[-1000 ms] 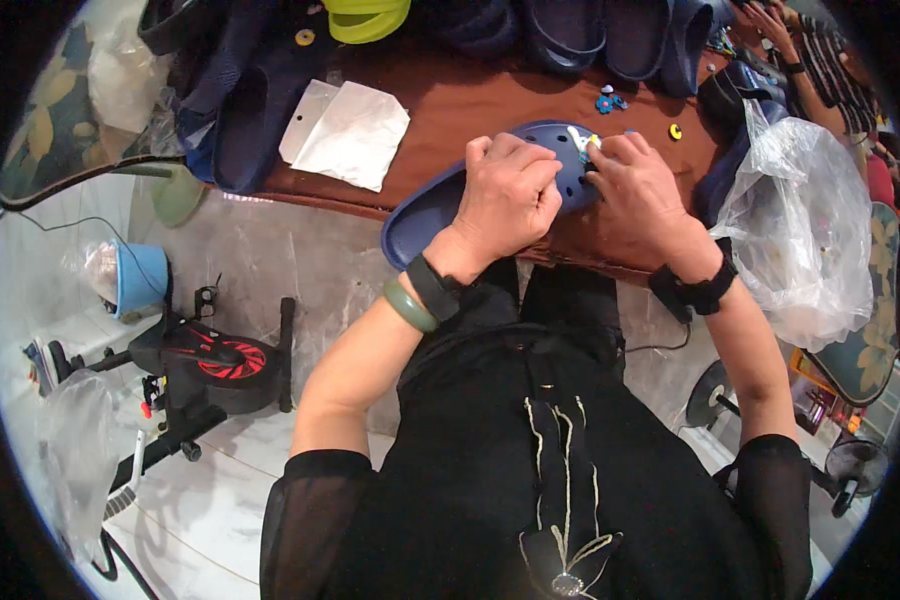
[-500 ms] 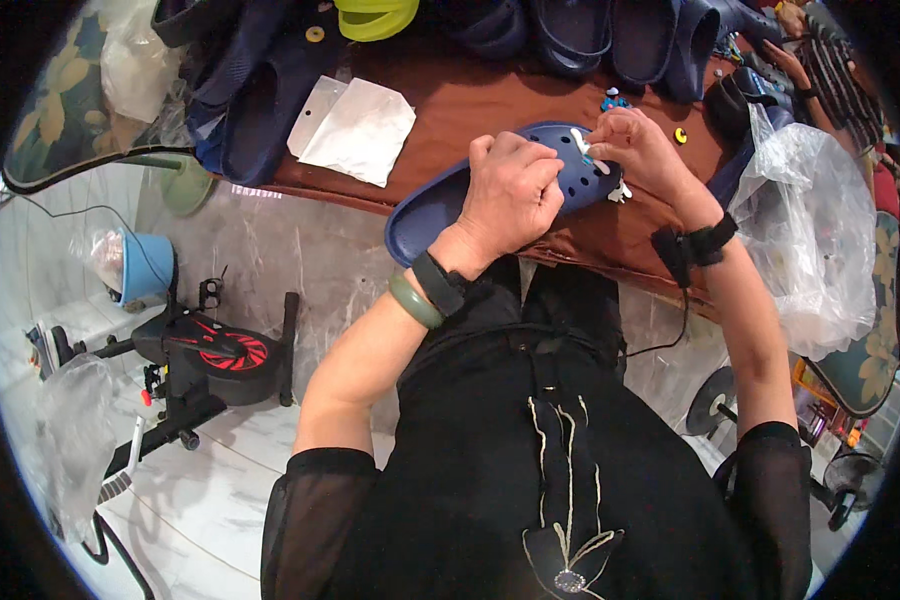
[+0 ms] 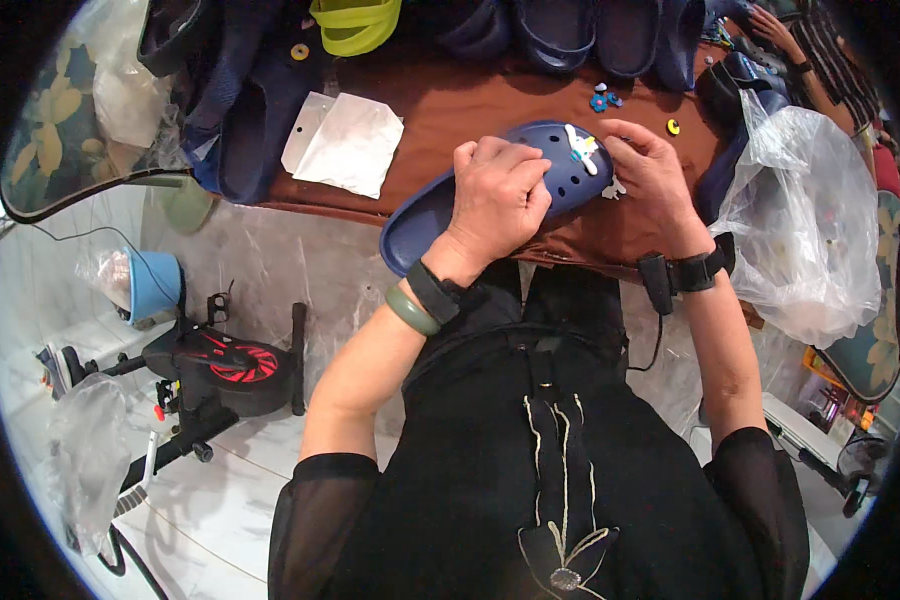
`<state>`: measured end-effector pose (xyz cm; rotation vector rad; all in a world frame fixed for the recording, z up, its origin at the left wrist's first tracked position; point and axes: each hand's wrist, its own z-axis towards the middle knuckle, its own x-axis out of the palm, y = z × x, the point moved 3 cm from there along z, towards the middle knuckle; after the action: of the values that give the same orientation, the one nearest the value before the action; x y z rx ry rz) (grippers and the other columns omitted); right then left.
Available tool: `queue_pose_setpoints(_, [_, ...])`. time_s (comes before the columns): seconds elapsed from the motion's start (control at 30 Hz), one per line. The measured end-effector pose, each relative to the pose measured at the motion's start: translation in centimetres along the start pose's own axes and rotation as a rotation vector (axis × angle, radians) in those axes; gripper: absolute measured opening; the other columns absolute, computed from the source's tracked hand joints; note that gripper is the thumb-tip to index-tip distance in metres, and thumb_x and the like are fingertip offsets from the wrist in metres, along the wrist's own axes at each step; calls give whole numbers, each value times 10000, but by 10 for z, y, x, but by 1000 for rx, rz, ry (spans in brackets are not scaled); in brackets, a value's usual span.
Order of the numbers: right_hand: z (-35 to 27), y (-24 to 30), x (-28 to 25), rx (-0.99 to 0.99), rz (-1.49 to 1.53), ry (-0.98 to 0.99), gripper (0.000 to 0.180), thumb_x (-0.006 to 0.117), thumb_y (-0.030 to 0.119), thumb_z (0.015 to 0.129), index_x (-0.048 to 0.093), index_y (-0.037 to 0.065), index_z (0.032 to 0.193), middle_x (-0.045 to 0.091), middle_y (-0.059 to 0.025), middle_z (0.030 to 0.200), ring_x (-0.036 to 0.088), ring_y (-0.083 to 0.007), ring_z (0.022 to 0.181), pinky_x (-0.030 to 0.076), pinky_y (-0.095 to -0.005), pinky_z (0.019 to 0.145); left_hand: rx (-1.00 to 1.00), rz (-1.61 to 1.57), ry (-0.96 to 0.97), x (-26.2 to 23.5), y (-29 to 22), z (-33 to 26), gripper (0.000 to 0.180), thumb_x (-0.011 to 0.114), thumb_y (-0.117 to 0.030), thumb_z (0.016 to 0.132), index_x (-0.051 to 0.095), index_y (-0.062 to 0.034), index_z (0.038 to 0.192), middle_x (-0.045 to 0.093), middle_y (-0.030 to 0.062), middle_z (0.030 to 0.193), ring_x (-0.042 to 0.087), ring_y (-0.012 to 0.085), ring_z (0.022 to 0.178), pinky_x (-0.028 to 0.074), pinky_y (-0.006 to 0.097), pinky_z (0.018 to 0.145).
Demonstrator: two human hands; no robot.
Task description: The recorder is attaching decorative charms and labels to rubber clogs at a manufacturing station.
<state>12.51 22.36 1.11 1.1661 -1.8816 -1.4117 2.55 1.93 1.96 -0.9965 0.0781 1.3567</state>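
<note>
A navy clog (image 3: pixel 417 225) with holes across its top lies tilted over the table's near edge, toe to the upper right. My left hand (image 3: pixel 500 195) is closed round its side, knuckles up. A white shoe charm (image 3: pixel 581 150) with small yellow and blue parts sits on the clog's toe. Just right of the toe is my right hand (image 3: pixel 650 172), its fingers loosely bent and the thumb and forefinger slightly apart, with nothing seen between them. A second small white piece (image 3: pixel 615 187) shows partly below those fingers, beside the toe.
The brown-covered table (image 3: pixel 460 90) holds a white paper packet (image 3: pixel 345 145), blue flower charms (image 3: pixel 600 101), a yellow-black charm (image 3: pixel 673 127), more navy clogs (image 3: pixel 555 40) and a lime clog (image 3: pixel 355 25). A clear plastic bag (image 3: pixel 805 225) hangs at right. Another person's hand (image 3: pixel 775 32) is far right.
My right hand has let go of the white charm and drawn back right of the toe. The charm stays on the clog. My left hand keeps its grip.
</note>
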Motion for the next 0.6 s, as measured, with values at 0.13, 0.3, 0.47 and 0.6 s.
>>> queue_pose_setpoints(0.13, [-3,-7,-46,-208,-147,-157,179,669,113,878,698,30,1035,686,-20,934,610,-106,795,492,-269,702,-14,-9,49,1,-2,2,186,616,-110,752,706,-92,914,671,26,993,572,231,964,359,401,893])
queue_pose_setpoints(0.3, [-25,-36,-47,-355,-661,-111,196,734,121,809,690,34,980,681,-102,909,640,-204,782,506,-316,719,-15,17,81,-4,1,1,199,573,-123,797,670,-73,963,653,50,1005,558,254,984,365,408,890])
queue_pose_setpoints(0.47, [-36,-47,-14,-460,-865,-199,367,738,164,793,619,69,1127,616,-121,1015,617,-313,924,512,-400,775,-77,16,64,-4,3,0,313,497,-157,874,579,-19,1142,614,120,1063,539,296,1005,362,419,911])
queue_pose_setpoints(0.6, [-43,-53,-6,-596,-998,-302,373,721,141,789,615,70,1139,599,-119,1047,601,-317,953,513,-407,786,-131,-13,55,-4,3,-3,350,471,-177,897,552,-10,1194,609,128,1074,537,298,1021,356,420,925])
